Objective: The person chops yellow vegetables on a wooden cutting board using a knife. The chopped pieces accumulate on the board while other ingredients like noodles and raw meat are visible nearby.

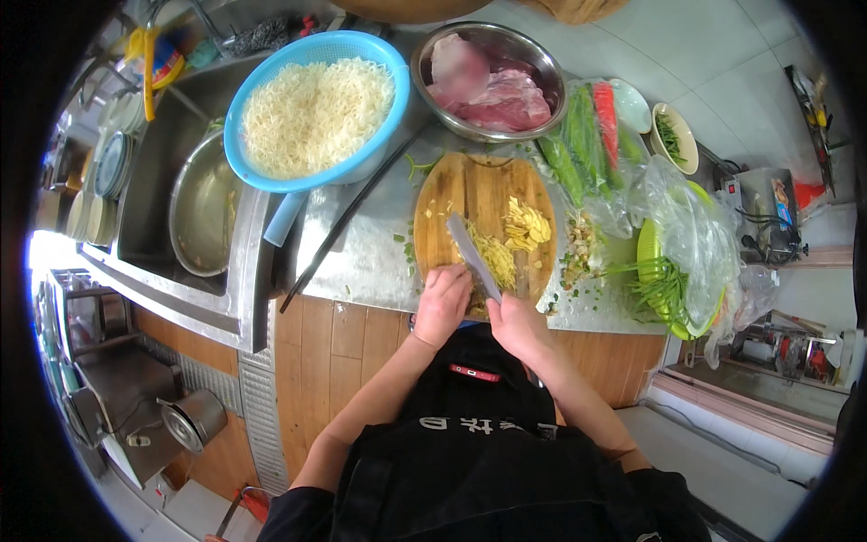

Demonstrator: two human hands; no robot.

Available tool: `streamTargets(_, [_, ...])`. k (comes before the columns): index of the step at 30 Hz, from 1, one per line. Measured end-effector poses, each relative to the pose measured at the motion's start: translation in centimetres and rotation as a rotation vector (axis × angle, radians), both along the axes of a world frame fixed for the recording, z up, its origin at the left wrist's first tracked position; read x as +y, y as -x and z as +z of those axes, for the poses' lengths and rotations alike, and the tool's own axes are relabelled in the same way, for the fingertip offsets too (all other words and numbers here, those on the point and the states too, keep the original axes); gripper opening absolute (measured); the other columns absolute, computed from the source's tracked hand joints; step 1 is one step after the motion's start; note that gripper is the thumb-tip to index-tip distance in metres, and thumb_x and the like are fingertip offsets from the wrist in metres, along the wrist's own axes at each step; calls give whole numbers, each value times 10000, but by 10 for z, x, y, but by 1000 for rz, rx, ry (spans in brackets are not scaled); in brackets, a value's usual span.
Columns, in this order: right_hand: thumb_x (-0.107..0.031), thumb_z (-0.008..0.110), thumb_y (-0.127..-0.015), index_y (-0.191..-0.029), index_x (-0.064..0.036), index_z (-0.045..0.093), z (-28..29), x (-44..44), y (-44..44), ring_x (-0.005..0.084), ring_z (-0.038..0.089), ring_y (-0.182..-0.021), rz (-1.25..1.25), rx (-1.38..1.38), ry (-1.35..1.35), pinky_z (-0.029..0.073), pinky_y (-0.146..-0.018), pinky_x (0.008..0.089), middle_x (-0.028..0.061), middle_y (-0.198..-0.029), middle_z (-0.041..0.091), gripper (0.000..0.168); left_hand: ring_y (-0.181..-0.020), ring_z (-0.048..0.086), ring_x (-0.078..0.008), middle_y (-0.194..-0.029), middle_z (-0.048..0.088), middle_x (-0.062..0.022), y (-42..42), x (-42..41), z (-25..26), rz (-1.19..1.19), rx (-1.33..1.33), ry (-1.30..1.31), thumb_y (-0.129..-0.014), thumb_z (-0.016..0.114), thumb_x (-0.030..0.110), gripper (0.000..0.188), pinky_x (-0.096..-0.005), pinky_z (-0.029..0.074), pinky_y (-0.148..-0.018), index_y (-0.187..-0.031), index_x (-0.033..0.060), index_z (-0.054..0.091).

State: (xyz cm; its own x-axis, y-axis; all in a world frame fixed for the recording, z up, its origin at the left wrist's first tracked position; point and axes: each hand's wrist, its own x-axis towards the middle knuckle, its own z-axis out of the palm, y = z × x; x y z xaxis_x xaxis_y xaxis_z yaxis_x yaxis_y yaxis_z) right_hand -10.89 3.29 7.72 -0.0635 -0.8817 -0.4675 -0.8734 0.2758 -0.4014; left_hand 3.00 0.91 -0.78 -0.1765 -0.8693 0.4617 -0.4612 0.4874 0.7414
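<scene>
An oval wooden cutting board (441, 186) lies at the front of the metal counter. My right hand (520, 328) grips a kitchen knife (473, 259), its blade slanting up and left across the board. Against the blade's right side rests a heap of thin yellow shreds (498, 261), which look like ginger. Thin yellow slices (527, 227) are piled farther right on the board. My left hand (443, 301) has its fingers curled on the board's lower left edge, just left of the blade. Whatever may be under those fingers is hidden.
A blue colander of pale noodles (318, 118) stands beside the sink (152, 169). Behind the board is a steel bowl of raw meat (504, 101). Bagged green vegetables (582, 142), chopped scraps (581, 247) and a green basket (649, 237) lie right. A dark rod (352, 217) crosses the counter's left.
</scene>
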Motion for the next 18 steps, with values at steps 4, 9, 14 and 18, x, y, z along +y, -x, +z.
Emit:
streamTargets(4, [-304,472,-927,-816,3,575,-23,-9,-11,420,625,-673,6,30,113,500,-610,502,230,-696,627,343,-917,552,-320,-1017,584,-136,2,0,0,-10,-2,-11,-753,625,-26,206,-378,464,-799,-957,7,623])
streamTargets(9, [-302,468,-929,-830,8,589,-13,-18,-3,416,629,-684,18,-12,53,498,-608,501,236,-697,627,347,-892,535,-321,-986,557,-131,2,2,-3,13,-13,-14,-763,595,-37,152,-385,455,-778,-907,13,593])
streamTargets(14, [-311,461,-929,-836,9,591,-7,-3,-4,417,629,-683,26,14,32,496,-612,505,234,-692,626,358,-882,527,-332,-979,549,-131,1,-1,-3,-18,-17,-40,-762,584,-41,136,-386,454,-776,-883,22,574])
streamTargets(18, [-327,455,-932,-828,11,578,-16,-17,-18,422,624,-695,-10,73,80,492,-626,508,234,-705,626,375,-892,524,-333,-993,548,-130,1,-3,-3,-20,-21,-37,-739,581,-43,177,-379,458,-785,-902,25,574])
